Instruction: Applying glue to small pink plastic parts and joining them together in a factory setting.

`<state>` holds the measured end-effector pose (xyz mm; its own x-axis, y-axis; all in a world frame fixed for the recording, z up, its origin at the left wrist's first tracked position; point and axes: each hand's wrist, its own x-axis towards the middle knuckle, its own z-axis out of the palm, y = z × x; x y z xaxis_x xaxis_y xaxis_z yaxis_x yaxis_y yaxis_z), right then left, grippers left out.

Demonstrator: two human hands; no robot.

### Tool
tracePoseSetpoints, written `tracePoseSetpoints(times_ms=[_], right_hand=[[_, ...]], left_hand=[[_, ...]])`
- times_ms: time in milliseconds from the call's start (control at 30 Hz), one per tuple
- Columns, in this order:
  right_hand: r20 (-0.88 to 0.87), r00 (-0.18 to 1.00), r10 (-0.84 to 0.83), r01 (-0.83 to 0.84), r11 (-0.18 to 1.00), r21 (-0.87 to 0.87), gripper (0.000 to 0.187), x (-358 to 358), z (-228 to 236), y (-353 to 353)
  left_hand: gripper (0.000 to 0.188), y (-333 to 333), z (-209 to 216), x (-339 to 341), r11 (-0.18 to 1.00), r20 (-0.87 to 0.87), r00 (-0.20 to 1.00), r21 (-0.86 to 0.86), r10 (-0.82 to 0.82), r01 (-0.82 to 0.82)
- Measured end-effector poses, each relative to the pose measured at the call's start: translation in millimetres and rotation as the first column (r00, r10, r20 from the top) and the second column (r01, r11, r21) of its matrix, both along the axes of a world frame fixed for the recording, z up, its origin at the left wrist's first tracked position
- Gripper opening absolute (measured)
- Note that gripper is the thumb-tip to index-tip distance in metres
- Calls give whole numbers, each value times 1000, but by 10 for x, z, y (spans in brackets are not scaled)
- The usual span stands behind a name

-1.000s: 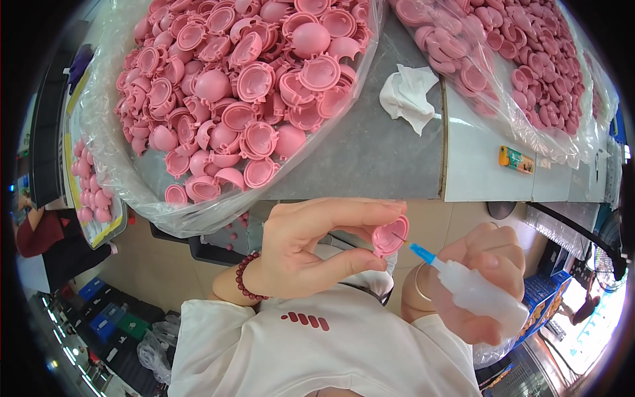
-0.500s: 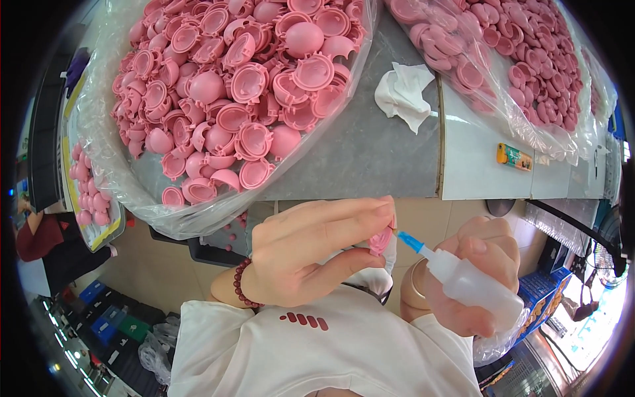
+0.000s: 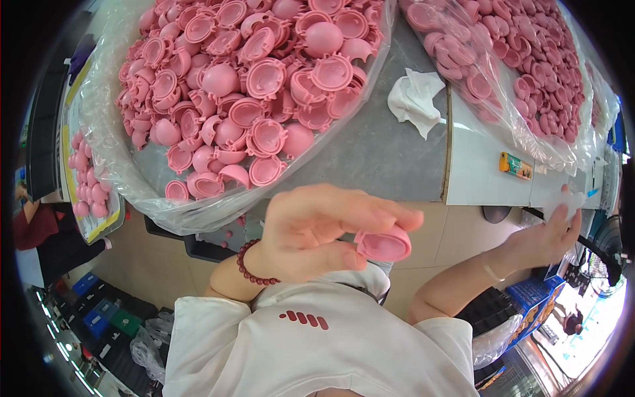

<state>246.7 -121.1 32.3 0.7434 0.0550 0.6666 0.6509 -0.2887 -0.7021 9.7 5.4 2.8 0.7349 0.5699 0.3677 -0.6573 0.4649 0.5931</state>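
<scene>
My left hand [image 3: 324, 228], closed in a pinch, holds a pink plastic half-shell [image 3: 385, 245] in front of my chest, its rounded cup visible past the fingertips. Far to the right, my right hand [image 3: 546, 238] reaches to the table's edge, its fingers around a translucent white squeeze bottle [image 3: 561, 202] with a blue tip. The bottle is smeared by motion and partly covered by the fingers. Ahead lies a heap of similar pink half-shells [image 3: 266, 78] in a clear plastic bag [image 3: 192, 221].
A second bag of pink pieces [image 3: 529, 79] lies at the far right. Between the bags rests a crumpled white tissue [image 3: 415, 102] on the grey table [image 3: 390, 159]. An orange-and-green lighter [image 3: 515, 166] lies near the right front edge. At the left stands a tray with pink pieces [image 3: 89, 178].
My right hand has carried the squeeze bottle away from the pink half-shell, out to the right table edge. My left hand has shifted the shell slightly and turned it.
</scene>
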Motion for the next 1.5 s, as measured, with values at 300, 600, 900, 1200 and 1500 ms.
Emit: tracePoseSetpoints(times_ms=[300,600,900,1200,1500], right_hand=[[75,997,-32,37,997,-67,40,824,-308,-397],[354,762,542,-209,723,-658,30,574,337,790],[208,792,574,-61,413,-908,26,827,189,1065],[160,781,604,-372,655,-658,25,-131,274,521],[-173,642,747,-675,444,-589,34,-392,0,208]], left_hand=[[33,-5,40,12,853,60,949,-424,-310,305],[45,-65,99,24,997,-265,963,40,-47,60],[41,-38,185,-54,998,-345,938,56,-6,27],[44,7,107,-97,995,-310,948,89,73,-47],[43,14,155,-98,996,-381,920,36,93,-86]])
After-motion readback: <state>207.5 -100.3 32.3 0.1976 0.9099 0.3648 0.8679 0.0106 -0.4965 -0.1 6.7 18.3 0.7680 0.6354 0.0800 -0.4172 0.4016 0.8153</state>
